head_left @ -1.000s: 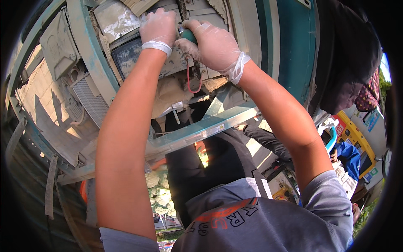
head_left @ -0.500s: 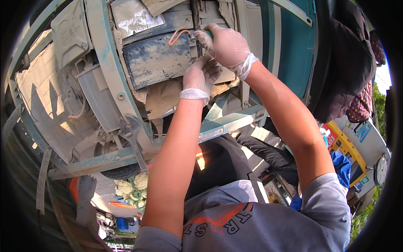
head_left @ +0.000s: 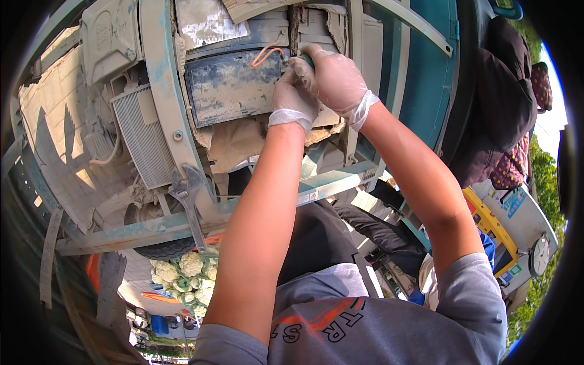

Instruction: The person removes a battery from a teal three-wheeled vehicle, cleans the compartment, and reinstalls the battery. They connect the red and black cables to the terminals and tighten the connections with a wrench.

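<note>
A muddy, dark rectangular battery point(head_left: 231, 90) lies in a metal frame, with an orange wire point(head_left: 267, 56) curling over its upper right corner. Both of my hands wear thin clear gloves and meet at the battery's right end. My right hand point(head_left: 336, 82) is closed round a small green-handled tool point(head_left: 308, 61), most of which the fingers cover. Just below and touching it, my left hand point(head_left: 293, 100) has its fingers drawn together; whatever they pinch is hidden behind the glove.
An adjustable wrench point(head_left: 188, 198) hangs on the frame's lower rail point(head_left: 137, 230). A finned radiator point(head_left: 141, 137) sits left of a thick upright beam point(head_left: 163, 79). Cauliflowers point(head_left: 190, 271) are heaped below. Dark cloth point(head_left: 505, 91) hangs at the right.
My left hand has moved up to the right hand, and its fingers have closed in beside it. My right hand stays on the green-handled tool. The view has shifted slightly.
</note>
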A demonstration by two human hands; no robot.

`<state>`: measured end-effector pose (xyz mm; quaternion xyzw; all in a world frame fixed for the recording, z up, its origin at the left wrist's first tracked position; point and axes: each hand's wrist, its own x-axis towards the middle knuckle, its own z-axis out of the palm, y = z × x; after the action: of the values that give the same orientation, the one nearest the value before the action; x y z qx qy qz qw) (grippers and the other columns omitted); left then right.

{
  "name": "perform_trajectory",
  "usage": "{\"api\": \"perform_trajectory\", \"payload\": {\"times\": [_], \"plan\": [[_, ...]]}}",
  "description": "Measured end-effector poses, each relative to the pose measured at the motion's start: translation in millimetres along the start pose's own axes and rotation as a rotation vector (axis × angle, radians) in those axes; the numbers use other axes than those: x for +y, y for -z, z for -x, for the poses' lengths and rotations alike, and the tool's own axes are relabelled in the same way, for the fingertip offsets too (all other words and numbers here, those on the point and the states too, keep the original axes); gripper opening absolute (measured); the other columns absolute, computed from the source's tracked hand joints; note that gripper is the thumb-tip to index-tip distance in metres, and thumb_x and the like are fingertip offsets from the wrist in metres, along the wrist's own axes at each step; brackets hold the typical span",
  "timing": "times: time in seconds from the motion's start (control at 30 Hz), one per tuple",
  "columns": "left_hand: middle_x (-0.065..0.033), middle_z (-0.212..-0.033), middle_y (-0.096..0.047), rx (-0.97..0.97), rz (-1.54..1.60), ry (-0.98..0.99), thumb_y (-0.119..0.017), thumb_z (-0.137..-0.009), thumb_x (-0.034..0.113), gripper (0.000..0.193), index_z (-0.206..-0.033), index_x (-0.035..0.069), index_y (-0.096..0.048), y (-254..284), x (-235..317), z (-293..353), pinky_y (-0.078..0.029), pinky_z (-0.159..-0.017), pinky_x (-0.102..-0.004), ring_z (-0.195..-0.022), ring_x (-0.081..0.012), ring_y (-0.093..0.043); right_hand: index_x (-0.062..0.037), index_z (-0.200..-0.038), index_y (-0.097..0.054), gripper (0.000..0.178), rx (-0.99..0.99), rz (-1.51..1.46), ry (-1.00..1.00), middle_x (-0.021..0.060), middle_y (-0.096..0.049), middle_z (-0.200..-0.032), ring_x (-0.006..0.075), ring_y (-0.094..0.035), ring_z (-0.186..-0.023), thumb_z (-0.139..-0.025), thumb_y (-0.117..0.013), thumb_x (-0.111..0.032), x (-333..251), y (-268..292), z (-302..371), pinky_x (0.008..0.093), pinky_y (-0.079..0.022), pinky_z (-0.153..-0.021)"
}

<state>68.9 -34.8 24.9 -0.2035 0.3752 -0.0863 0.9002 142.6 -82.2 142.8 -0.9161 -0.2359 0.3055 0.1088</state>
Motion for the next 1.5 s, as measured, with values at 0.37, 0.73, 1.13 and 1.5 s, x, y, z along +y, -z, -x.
{"api": "perform_trajectory", "payload": {"times": [0.37, 0.73, 1.13, 1.5], "plan": [[-0.0003, -0.097, -0.063, 0.242, -0.273, -0.084, -0.05, -0.098, 0.031, 0.023, -0.105, 0.014, -0.064, -13, -8, 31, -0.04, -0.095, -0.0371, -0.095, -0.017, -0.055, -0.0037, -0.128, -0.052, 0.049, 0.0, 0.077, -0.083, 0.0256, -0.063, -0.106, 0.0413, -0.065, -0.093, -0.093, -0.059, -0.038, 9, 6, -4, 0.0481, -0.053, -0.082], [-0.0092, -0.095, -0.067, 0.577, -0.641, -0.299, -0.057, -0.099, 0.026, 0.031, -0.116, 0.001, -0.059, 3, 15, 68, -0.052, -0.078, -0.0356, -0.08, -0.0189, -0.061, 0.0039, -0.114, -0.057, 0.054, -0.077, 0.423, 0.338, 0.0256, -0.068, -0.096, 0.0412, -0.066, -0.097, -0.094, -0.057, -0.046, 12, 7, -17, 0.0477, -0.052, -0.083], [-0.0207, -0.117, -0.065, 0.4, -0.671, -0.354, -0.041, -0.104, 0.014, 0.027, -0.122, -0.004, -0.051, -50, 72, 3, -0.057, -0.089, -0.0413, -0.103, -0.0298, -0.067, 0.0016, -0.121, -0.054, 0.051, -0.24, 0.178, 0.017, 0.0293, -0.058, -0.116, 0.0433, -0.064, -0.1, -0.088, -0.065, -0.035, 4, 10, -14, 0.0472, -0.053, -0.086], [-0.0172, -0.09, -0.072, 0.523, -1.852, -0.642, -0.058, -0.095, 0.031, 0.033, -0.095, 0.001, -0.072, -44, 59, 12, -0.053, -0.073, -0.0428, -0.085, -0.0314, -0.07, -0.0014, -0.122, -0.052, 0.047, -0.101, -0.012, -0.095, 0.0265, -0.06, -0.11, 0.0412, -0.067, -0.092, -0.092, -0.06, -0.037, 4, -1, -11, 0.044, -0.056, -0.078]]}}
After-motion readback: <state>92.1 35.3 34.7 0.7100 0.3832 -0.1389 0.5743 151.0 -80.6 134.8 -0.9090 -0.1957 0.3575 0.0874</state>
